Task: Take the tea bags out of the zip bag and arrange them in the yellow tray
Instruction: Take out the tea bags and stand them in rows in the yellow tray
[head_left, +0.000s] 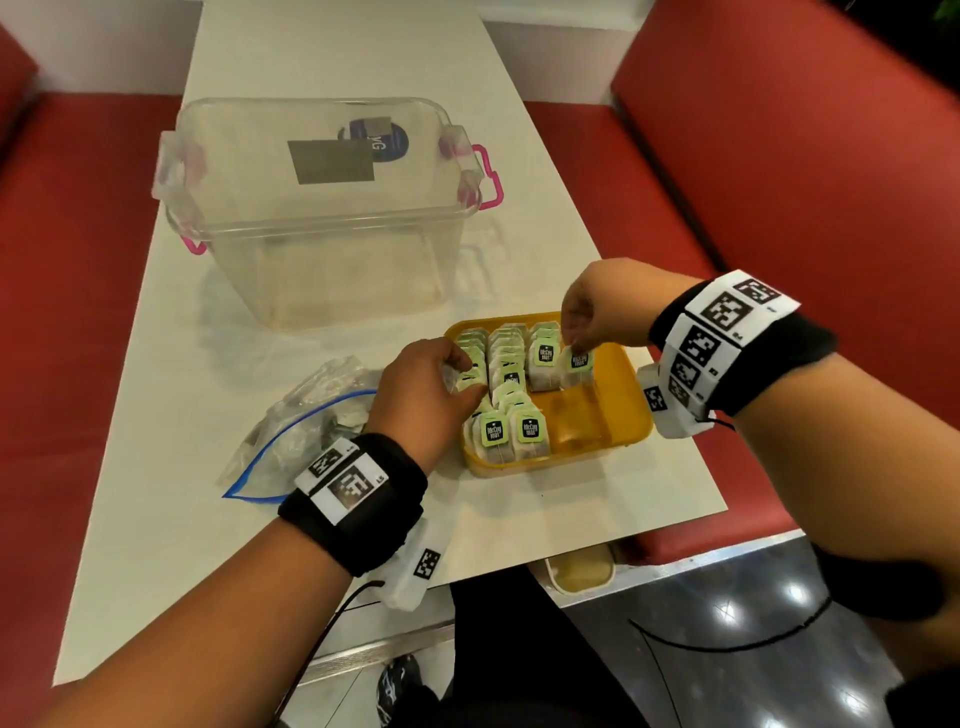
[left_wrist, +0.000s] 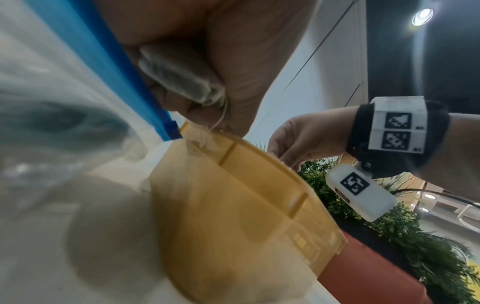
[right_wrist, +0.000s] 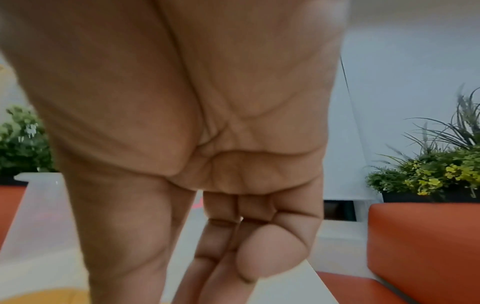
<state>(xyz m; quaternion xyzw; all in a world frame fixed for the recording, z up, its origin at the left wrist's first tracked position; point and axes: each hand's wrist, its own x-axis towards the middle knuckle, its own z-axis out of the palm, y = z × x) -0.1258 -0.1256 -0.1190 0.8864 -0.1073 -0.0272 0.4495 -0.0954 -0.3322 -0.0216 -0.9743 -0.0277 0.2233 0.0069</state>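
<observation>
Fingers of the right hand (head_left: 605, 317) pinch a tea bag (head_left: 576, 366) upright inside the yellow tray (head_left: 621, 410); left hand (head_left: 421, 395) grips more tea bags (left_wrist: 179, 76) at the tray's left edge. Zip bag (head_left: 291, 431) lies left of the tray.

Two hands are in view, the left hand (head_left: 423, 387) and the right hand (head_left: 605, 306), each with one black wristband bearing coded markers. One yellow tray (head_left: 621, 400) sits on the single white worktop (head_left: 332, 57). The tea bags (head_left: 540, 358) in it stand in three packed rows plus one bag started beside them; overlap prevents an exact total. One zip bag (head_left: 291, 436) with a blue seal lies beside the tray, and one clear storage box (head_left: 317, 208) stands behind.
</observation>
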